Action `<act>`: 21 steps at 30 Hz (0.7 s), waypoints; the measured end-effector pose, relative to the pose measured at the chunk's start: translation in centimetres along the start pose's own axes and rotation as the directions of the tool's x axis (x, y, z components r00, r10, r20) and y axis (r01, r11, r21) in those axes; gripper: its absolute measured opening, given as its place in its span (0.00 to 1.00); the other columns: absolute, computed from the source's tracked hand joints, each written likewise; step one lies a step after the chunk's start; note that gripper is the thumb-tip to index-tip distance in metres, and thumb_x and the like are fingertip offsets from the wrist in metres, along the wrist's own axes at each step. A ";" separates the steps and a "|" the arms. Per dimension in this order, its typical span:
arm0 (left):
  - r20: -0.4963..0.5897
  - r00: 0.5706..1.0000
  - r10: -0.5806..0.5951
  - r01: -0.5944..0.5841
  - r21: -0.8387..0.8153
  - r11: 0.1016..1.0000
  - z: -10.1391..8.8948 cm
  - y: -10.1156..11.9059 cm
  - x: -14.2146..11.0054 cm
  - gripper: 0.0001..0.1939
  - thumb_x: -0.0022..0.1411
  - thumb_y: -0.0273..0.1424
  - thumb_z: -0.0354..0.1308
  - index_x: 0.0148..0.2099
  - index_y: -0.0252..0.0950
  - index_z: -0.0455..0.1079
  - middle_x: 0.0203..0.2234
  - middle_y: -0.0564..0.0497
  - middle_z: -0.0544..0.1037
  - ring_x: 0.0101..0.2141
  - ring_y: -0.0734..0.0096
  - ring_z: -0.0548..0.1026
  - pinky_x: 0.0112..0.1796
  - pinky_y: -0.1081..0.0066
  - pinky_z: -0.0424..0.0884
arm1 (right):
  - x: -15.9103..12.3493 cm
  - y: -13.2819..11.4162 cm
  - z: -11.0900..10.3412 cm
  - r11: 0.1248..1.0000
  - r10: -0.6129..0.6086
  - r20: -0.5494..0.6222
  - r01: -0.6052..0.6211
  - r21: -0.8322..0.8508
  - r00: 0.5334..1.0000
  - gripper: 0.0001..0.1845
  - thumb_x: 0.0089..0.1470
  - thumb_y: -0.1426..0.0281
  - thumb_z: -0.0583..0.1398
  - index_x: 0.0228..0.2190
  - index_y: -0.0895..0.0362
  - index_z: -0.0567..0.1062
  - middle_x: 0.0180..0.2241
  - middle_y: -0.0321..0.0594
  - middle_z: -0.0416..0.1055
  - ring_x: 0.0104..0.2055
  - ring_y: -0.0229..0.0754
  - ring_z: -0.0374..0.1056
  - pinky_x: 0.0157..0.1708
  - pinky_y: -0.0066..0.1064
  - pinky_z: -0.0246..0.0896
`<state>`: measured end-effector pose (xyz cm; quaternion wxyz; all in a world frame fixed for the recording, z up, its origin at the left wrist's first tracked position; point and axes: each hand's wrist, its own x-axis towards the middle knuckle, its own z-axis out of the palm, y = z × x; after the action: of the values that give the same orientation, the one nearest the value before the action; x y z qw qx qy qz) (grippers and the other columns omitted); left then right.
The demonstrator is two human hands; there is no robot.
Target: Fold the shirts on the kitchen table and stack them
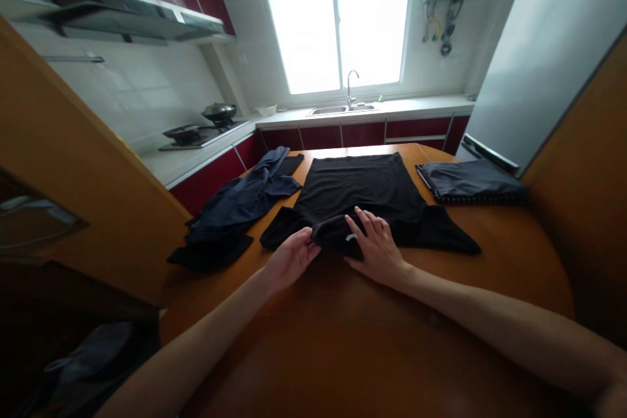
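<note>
A black short-sleeved shirt point(360, 183) lies spread on the wooden table point(343, 339), its neck end toward me and a sleeve out to each side. At the left of the collar, my left hand point(292, 256) pinches the edge of the cloth between thumb and fingers. My right hand point(376, 245) rests on the neck area with its fingers stretched out over the fabric. A small white label point(351, 237) shows by the right fingertips.
Dark blue and black clothes point(240, 202) lie loosely heaped on the table's left side. A neat stack of folded dark garments point(473, 181) sits at the right. Beyond the table are a sink point(337, 110), a stove with pans point(196, 135) and a fridge point(533, 59).
</note>
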<state>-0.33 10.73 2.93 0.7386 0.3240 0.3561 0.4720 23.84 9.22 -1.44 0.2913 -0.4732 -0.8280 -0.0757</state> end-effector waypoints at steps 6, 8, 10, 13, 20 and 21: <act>0.135 0.983 0.121 -0.146 0.197 0.969 -0.6 -0.5 0.0 0.13 0.56 0.34 0.72 0.36 0.37 0.70 0.37 0.52 0.77 0.38 0.72 0.77 0.45 0.69 0.75 | 0.7 0.5 0.4 0.996 0.090 0.020 -0.090 0.006 0.996 0.45 0.53 0.74 0.59 0.70 0.58 0.53 0.70 0.56 0.51 0.69 0.61 0.49 0.65 0.54 0.46; 0.201 0.950 0.241 -0.302 0.379 0.875 -1.0 -0.4 -0.1 0.15 0.58 0.40 0.71 0.34 0.37 0.71 0.42 0.49 0.76 0.40 0.69 0.75 0.45 0.69 0.72 | 0.5 0.7 0.0 0.994 0.112 -0.019 -0.111 0.011 0.994 0.46 0.51 0.77 0.58 0.70 0.59 0.53 0.68 0.58 0.53 0.68 0.61 0.50 0.65 0.53 0.46; 0.267 0.900 0.345 -0.435 0.529 0.729 -1.3 -0.1 -0.2 0.16 0.59 0.43 0.68 0.33 0.36 0.71 0.46 0.47 0.74 0.41 0.67 0.72 0.43 0.69 0.70 | 0.2 0.8 -0.6 0.989 0.146 -0.062 -0.144 0.034 0.987 0.44 0.51 0.78 0.57 0.69 0.59 0.55 0.63 0.58 0.60 0.64 0.60 0.55 0.63 0.53 0.51; 0.304 0.848 0.434 -0.522 0.623 0.583 -1.9 0.5 -0.4 0.17 0.63 0.45 0.63 0.34 0.37 0.69 0.45 0.46 0.72 0.40 0.65 0.70 0.41 0.68 0.68 | -0.2 1.5 -1.6 0.972 0.184 -0.043 -0.175 0.160 0.982 0.35 0.55 0.77 0.56 0.64 0.56 0.64 0.50 0.51 0.70 0.52 0.54 0.66 0.54 0.46 0.63; 0.497 0.772 0.395 -0.621 0.720 0.308 -2.5 1.4 -0.7 0.12 0.66 0.42 0.60 0.40 0.38 0.71 0.45 0.44 0.73 0.48 0.59 0.72 0.52 0.62 0.67 | -1.0 4.3 -6.5 0.943 0.034 0.219 -0.104 0.315 0.975 0.16 0.55 0.78 0.57 0.42 0.54 0.81 0.41 0.42 0.75 0.40 0.44 0.73 0.44 0.33 0.67; 0.536 0.762 0.363 -0.638 0.716 0.282 -2.4 1.3 -0.8 0.11 0.67 0.41 0.60 0.44 0.39 0.72 0.46 0.44 0.74 0.49 0.59 0.72 0.54 0.61 0.67 | -1.3 4.6 -7.3 0.941 -0.034 0.335 -0.083 0.330 0.942 0.14 0.55 0.76 0.59 0.40 0.53 0.82 0.39 0.41 0.76 0.39 0.43 0.74 0.42 0.32 0.67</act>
<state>-3.18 10.74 2.89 0.3168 0.8078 0.3183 0.3817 31.14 7.85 3.08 0.2239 -0.4322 -0.8600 0.1532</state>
